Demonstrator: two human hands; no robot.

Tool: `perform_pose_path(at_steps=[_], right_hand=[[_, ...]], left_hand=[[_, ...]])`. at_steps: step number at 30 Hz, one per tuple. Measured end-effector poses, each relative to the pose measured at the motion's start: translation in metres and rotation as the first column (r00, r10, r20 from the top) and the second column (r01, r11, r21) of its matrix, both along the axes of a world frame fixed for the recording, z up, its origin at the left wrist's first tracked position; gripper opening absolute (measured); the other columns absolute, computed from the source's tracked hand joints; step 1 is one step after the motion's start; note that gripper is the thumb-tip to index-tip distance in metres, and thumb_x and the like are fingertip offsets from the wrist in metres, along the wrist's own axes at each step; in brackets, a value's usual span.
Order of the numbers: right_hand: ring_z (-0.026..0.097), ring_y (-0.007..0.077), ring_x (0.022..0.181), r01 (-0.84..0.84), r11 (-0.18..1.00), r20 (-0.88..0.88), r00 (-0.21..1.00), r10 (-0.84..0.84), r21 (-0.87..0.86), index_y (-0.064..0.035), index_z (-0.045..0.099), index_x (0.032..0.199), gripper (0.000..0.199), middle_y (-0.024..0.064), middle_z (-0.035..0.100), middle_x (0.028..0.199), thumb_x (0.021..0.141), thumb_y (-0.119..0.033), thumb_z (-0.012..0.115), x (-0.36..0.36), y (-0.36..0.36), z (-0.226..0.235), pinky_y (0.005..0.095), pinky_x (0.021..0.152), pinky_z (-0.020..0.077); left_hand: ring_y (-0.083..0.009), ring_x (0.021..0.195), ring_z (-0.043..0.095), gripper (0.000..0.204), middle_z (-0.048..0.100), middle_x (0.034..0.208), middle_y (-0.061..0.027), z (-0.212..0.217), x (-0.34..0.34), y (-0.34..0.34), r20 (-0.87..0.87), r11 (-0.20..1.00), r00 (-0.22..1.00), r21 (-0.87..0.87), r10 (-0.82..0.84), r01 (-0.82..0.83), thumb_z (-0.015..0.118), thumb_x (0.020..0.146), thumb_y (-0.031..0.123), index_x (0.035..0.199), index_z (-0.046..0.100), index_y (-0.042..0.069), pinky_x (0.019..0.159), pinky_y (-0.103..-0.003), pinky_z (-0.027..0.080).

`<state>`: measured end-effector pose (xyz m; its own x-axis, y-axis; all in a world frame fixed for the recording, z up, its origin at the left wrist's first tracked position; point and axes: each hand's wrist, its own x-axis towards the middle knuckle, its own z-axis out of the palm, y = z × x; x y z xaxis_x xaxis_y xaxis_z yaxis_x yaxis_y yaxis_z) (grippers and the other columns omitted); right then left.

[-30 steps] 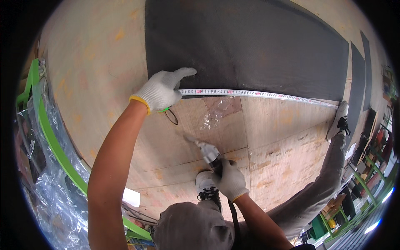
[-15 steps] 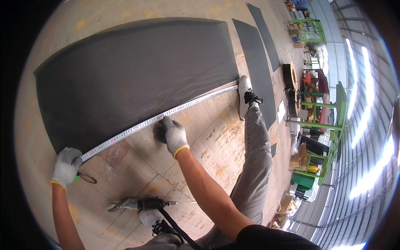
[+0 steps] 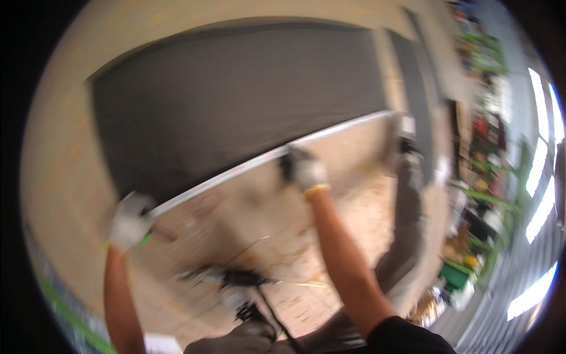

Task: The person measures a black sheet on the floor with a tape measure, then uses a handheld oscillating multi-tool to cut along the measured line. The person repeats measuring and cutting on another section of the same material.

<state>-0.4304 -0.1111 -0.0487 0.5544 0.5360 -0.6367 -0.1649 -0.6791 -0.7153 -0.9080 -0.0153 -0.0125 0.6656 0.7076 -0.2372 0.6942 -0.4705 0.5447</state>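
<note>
On the near side, have laid the silver-and-black handheld power tool (image 3: 239, 277) on the pale brown floor (image 3: 65, 147) — gripped a second ago. Keep the white-gloved left hand (image 3: 131, 221) closed around the near left end of the long white tape measure (image 3: 218, 182). Farther right, have brought the white-gloved right hand (image 3: 306, 171) to mid-tape — cannot tell, through blur, whether pinching or merely touching. Seemingly better steadied along the span now. Beyond, run the tape along the near edge of the large dark-grey flat sheet (image 3: 236, 94), toward the white shoe (image 3: 407, 125) at far right.
</note>
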Motion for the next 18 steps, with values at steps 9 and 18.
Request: perform_pose_path(at_steps=[9, 18], right_hand=[[0.06, 0.0153, 0.058, 0.133, 0.991, -0.155, 0.98, -0.128, 0.022, -0.0039, 0.071, 0.091, 0.025, 0.0073, 0.071, 0.078, 0.106, -0.024, 0.069, -0.003, 0.007, 0.021, 0.0297, 0.053, 0.0467], [0.063, 0.0149, 0.063, 0.142, 0.988, -0.065, 0.987, -0.146, -0.067, -0.0049, 0.074, 0.093, 0.023, 0.0049, 0.072, 0.082, 0.102, -0.026, 0.076, -0.004, 0.015, 0.025, 0.0284, 0.056, 0.0509]], left_hand=[[-0.0385, 0.096, 0.068, 0.02, 0.075, 0.092, -0.0159, 0.023, 0.019, 0.011, -0.201, 0.964, 0.977, -0.236, 0.074, -0.121, 0.068, 0.093, 0.024, 0.089, 0.075, 0.006, 0.092, -0.049, 0.054], [-0.0395, 0.099, 0.062, 0.012, 0.069, 0.098, -0.0164, 0.012, 0.017, 0.01, -0.106, 0.988, 0.989, -0.106, 0.103, -0.114, 0.071, 0.093, 0.014, 0.096, 0.068, 0.003, 0.093, -0.048, 0.05]])
